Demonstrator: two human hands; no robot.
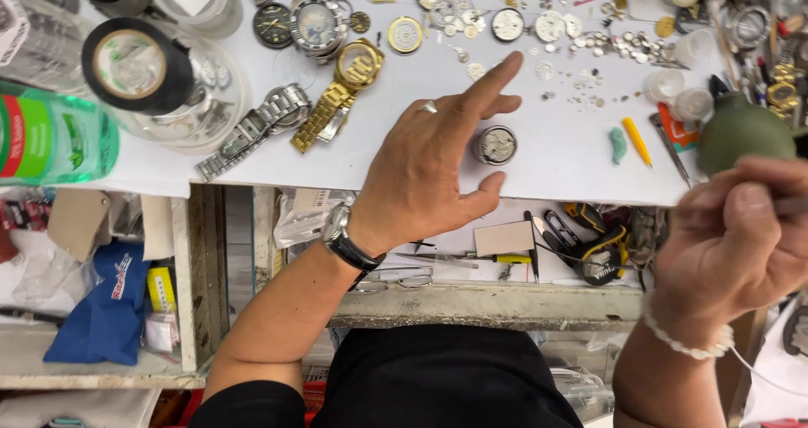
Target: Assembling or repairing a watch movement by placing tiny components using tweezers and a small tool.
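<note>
- The left hand hovers over the white tabletop with its fingers spread wide and empty, the forefinger pointing towards one o'clock and the thumb curled under.
- Between that thumb and the other fingers, at about three o'clock from the palm, lies a small round watch case, just beside the fingertips but apparently not gripped.
- The case shows a silvery metal rim around a pale, mottled centre that may be an exposed movement; it is too small to be sure.
- It looks light and rigid, smooth at the rim and so likely slippery, with a delicate middle; the outer edge seems the safest place to pinch it.
- The right hand, at four o'clock from the case, is closed around something thin; what it holds cannot be told.
- At eleven o'clock from the left hand lie a gold bracelet watch and a steel bracelet watch.
- Small loose watch parts are scattered at twelve to one o'clock.
</note>
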